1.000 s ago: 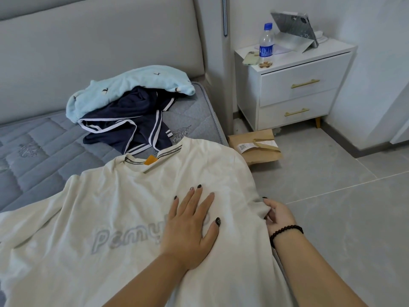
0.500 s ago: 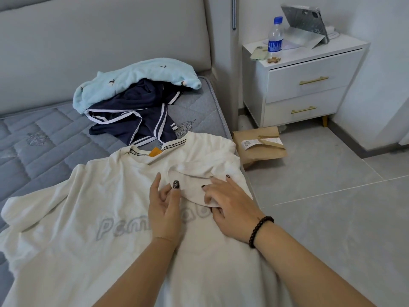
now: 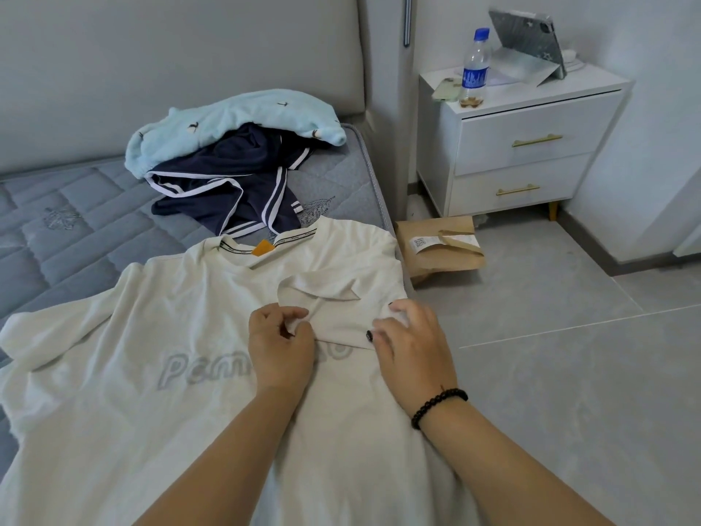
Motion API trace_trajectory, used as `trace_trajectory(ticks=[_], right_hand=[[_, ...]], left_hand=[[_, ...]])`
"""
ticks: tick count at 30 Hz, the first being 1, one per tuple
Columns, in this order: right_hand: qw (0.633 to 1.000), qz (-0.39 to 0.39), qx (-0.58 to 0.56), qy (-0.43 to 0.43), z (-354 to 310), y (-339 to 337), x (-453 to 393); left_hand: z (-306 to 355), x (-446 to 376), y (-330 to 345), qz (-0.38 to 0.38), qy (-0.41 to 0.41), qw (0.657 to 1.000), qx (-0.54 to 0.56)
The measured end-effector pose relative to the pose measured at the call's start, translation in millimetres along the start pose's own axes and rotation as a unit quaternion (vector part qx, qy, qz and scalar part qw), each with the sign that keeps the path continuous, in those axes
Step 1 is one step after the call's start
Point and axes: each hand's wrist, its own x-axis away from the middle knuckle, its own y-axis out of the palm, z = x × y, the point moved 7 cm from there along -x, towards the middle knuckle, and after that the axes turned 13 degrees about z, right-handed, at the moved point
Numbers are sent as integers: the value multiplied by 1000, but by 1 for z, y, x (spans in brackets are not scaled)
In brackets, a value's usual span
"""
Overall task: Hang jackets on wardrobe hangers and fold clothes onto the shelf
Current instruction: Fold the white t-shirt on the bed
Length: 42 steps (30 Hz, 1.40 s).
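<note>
A cream T-shirt with grey lettering lies front-up on the mattress. Its right sleeve is folded inward across the chest. My left hand pinches the sleeve's left edge with curled fingers. My right hand, a black bead bracelet at its wrist, lies on the sleeve's right part with bent fingers pressing the cloth. Behind the shirt, a navy garment with white stripes lies crumpled under a light blue garment.
The bed's right edge runs beside grey floor tiles. A brown paper package lies on the floor by the bed. A white nightstand holds a water bottle, a phone and a propped tablet.
My right hand brought the right sleeve from the bed's edge inward over the chest. My left hand went from lying flat on the shirt to pinching the sleeve.
</note>
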Motion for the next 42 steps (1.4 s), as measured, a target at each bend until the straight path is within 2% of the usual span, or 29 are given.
trace_trajectory(ticks=[2, 3, 5, 7, 8, 10, 12, 13, 17, 21, 23, 25, 28, 31, 32, 33, 35, 36, 37, 40, 42], right_hand=[[999, 9, 17, -45, -9, 2, 3], [998, 18, 19, -57, -11, 0, 2], [996, 50, 13, -69, -13, -7, 1], [993, 92, -18, -77, -14, -19, 1], [990, 107, -42, -83, -15, -25, 3], [985, 107, -102, -87, -13, -35, 9], [982, 90, -143, -84, -8, -39, 16], [982, 75, -151, -88, -6, -39, 18], [977, 40, -175, -111, -6, -38, 20], [971, -4, -197, -139, -30, -34, 22], [968, -30, -188, -167, -40, -32, 25], [967, -51, -176, -175, -43, -33, 28], [985, -53, -130, -96, -27, -39, 29], [993, -12, -117, 6, -8, -46, 27], [992, -5, -126, 29, -4, -47, 26], [989, -4, -136, 53, -1, -47, 26], [984, -7, -154, 95, 5, -47, 25], [982, -9, -158, 105, 7, -47, 25], [982, -9, -161, 103, 7, -48, 24], [983, -6, -166, 82, 9, -52, 24], [985, 46, -157, 62, 14, -62, 20]], left_hand=[[4, -1, 2, -3, -4, 1000, -4], [13, -4, 4, 7, 24, 999, -22], [44, -13, 18, -5, 162, 985, -68], [73, -20, 51, -123, 285, 944, -117], [81, -22, 68, -203, 310, 916, -151], [89, -26, 90, -335, 322, 857, -223], [94, -34, 98, -387, 338, 811, -281], [98, -39, 98, -387, 346, 805, -287], [101, -62, 88, -308, 379, 836, -252], [91, -67, 74, -220, 474, 809, -270], [80, -70, 67, -206, 444, 820, -296], [68, -73, 62, -232, 405, 819, -334], [58, -78, 60, -318, 369, 774, -404], [64, -75, 60, -398, 336, 692, -499], [71, -74, 63, -395, 333, 692, -504], [81, -71, 69, -385, 331, 714, -482], [100, -66, 84, -358, 271, 810, -376], [103, -61, 94, -356, 228, 838, -345], [103, -55, 105, -364, 199, 840, -349], [96, -33, 134, -413, 175, 806, -387], [100, -32, 147, -393, 191, 825, -359]])
